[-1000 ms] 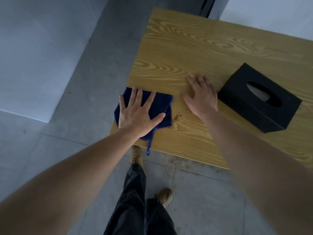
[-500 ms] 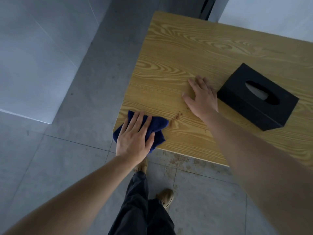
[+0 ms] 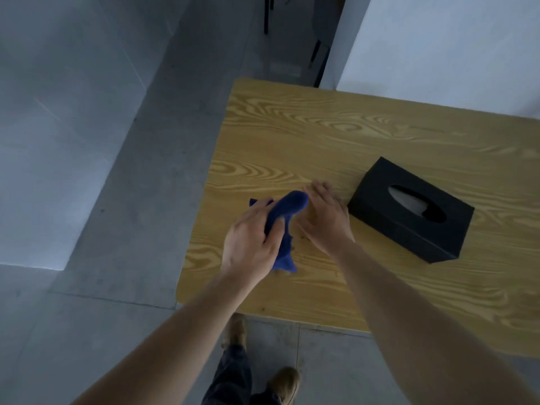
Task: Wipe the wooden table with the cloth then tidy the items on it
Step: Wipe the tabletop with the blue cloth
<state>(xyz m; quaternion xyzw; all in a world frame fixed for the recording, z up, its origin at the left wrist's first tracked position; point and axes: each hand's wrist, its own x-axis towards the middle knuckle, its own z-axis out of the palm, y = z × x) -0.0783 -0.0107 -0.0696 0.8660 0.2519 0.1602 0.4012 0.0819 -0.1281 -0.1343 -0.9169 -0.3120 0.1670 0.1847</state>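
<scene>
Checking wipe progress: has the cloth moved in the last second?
Yes. The cloth went from the table's near-left edge inward, and now lies bunched in the left hand, beside the right hand, nearer the tissue box.

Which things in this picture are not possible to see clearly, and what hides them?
All in the head view:
- Wooden table: right part cut off by the frame edge.
- Table under the blue cloth and both hands: hidden, so any dirt there is unknown.
- Tissue box: contents too dark to make out.
- Left hand fingertips: buried in the cloth.
</scene>
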